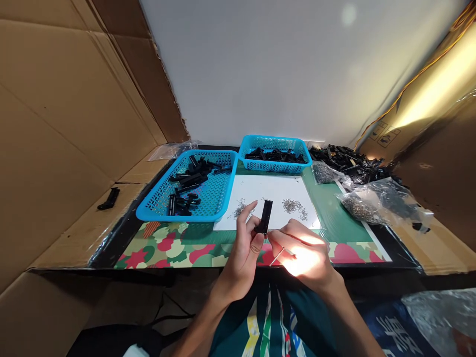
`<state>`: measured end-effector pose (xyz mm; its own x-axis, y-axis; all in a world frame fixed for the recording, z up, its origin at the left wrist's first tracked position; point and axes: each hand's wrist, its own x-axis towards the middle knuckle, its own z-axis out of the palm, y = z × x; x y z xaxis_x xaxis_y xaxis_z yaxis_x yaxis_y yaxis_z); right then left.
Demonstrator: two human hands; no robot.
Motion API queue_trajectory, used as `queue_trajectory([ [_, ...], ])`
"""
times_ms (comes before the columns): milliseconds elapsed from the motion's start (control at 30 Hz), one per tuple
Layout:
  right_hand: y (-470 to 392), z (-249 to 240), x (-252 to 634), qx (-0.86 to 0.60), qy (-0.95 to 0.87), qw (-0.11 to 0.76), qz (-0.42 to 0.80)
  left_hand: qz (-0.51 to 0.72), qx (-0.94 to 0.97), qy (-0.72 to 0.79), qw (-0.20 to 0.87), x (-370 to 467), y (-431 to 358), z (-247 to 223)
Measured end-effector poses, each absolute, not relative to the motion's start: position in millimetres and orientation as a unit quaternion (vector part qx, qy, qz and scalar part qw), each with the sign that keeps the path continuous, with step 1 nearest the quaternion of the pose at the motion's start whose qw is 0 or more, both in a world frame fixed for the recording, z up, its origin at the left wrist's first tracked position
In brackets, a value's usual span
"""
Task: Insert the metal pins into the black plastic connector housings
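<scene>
The left hand point(243, 248) pinches a narrow black plastic part point(265, 216) upright between thumb and fingers, index finger lifted free, while the right hand point(303, 253), touching it from the right, is curled closed around a thin metal pin point(277, 257) whose tip sits at the part's lower end. Just beyond the hands, a white sheet point(273, 191) carries small heaps of tiny metal springs point(293, 206). Further out, a near-left blue basket point(186, 191) and a far blue basket point(275, 153) hold black pieces, with clear bags point(379, 201) at right.

Table point(67, 238) with blue baskets point(186, 198)
</scene>
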<state>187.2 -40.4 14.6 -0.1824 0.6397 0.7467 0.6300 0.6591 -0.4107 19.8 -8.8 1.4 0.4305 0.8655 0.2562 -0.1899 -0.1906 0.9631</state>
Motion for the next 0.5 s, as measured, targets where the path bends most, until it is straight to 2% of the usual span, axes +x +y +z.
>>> queue_trajectory([
  [200,-43.7,18.0,191.3,-0.424,-0.774,0.469,-0.02,0.44,0.675,0.303,0.508,16.1,-5.4,-8.2],
  [500,-42.1,20.1,198.0,-0.395,-0.819,0.415,-0.039,0.425,0.701,0.291,0.493,14.7,-5.5,-10.4],
])
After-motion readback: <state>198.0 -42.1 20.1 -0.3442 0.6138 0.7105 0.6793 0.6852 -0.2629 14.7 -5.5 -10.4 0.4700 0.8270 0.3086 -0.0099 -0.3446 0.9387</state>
